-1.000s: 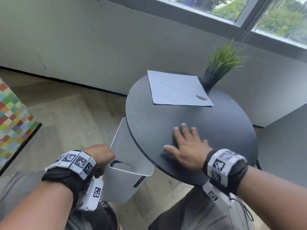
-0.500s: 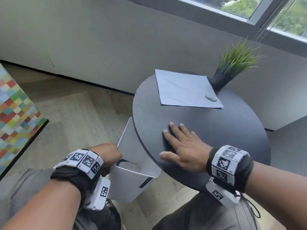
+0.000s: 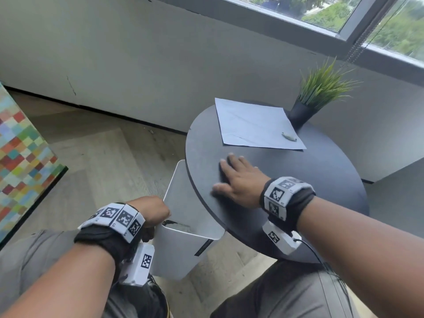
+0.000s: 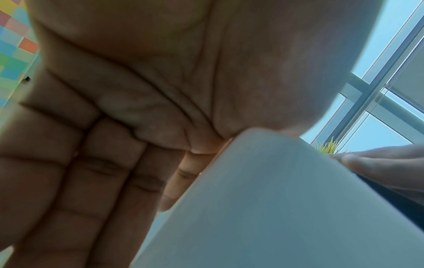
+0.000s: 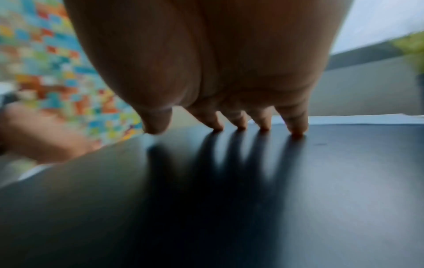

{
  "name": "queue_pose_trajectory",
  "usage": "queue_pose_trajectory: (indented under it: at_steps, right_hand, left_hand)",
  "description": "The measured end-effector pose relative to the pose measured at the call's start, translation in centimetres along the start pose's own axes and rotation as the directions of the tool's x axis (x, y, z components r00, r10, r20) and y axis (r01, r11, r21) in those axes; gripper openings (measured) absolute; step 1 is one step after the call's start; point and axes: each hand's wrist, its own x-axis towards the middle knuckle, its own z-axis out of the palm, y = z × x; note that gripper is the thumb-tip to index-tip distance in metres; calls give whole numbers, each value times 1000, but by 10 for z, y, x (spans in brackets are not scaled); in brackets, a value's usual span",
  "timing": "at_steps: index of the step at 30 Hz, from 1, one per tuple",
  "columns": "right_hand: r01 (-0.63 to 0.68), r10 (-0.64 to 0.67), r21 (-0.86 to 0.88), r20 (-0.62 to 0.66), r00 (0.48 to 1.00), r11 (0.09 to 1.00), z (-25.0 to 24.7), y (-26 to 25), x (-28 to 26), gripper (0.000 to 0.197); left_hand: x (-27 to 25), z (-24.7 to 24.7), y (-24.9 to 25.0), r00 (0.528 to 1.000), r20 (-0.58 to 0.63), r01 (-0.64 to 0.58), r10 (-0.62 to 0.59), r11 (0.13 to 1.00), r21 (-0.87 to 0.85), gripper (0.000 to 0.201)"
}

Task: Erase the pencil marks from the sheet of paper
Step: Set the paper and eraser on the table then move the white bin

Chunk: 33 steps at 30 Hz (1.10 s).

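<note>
At the tabletop (image 3: 321, 180) far side: sheet of paper (image 3: 254, 125), light, floppy, best pinned flat near an edge. Right hand (image 3: 238, 182) spread flat on tabletop; left hand (image 3: 151, 210) gripping white bin (image 3: 183, 244) rim.

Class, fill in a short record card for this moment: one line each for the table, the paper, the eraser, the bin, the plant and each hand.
Table: round, black
Sheet of paper: flat on the table's far side
Eraser: small pale piece lying on the paper's near right corner
Bin: white, held at the table's edge
Left hand: grips the bin's rim
Right hand: flat on the table, fingers straight
Plant: dark pot, behind the paper
</note>
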Motion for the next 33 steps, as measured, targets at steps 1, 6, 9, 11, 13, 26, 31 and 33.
queue_pose_trajectory:
  at_steps: [1, 6, 9, 11, 13, 26, 31, 33]
  right_hand:
    - [46, -44, -51, 38, 998, 998, 6, -4, -9, 84]
    - [438, -446, 104, 70, 892, 893, 10, -7, -82, 76]
    - [-14, 29, 147, -97, 995, 989, 7, 59, -82, 82]
    - [-381, 393, 173, -41, 918, 908, 9, 113, -77, 91]
    - [-574, 573, 165, 58, 818, 802, 19, 143, -76, 113]
    - [278, -255, 304, -111, 960, 911, 5, -14, -51, 70]
    - [-215, 212, 86, 42, 976, 973, 21, 0, -15, 86]
    - [-15, 13, 59, 35, 999, 998, 31, -36, -33, 90]
  left_hand:
    - [0, -1, 0, 1000, 2, -2, 2, 1000, 8, 36]
    - [-2, -2, 2, 1000, 8, -9, 9, 1000, 26, 37]
    - [-6, -1, 4, 1000, 4, -30, 30, 998, 64, 37]
    - [-9, -1, 5, 999, -16, -46, 48, 993, 109, 36]
    - [-13, 0, 6, 998, -37, -54, 60, 988, 142, 35]
    - [-16, 3, 7, 993, -96, -56, 70, 988, 142, 28]
    - [-22, 2, 9, 994, -81, -55, 71, 981, 184, 35]
    - [-21, 1, 10, 994, -78, -55, 72, 979, 199, 34]
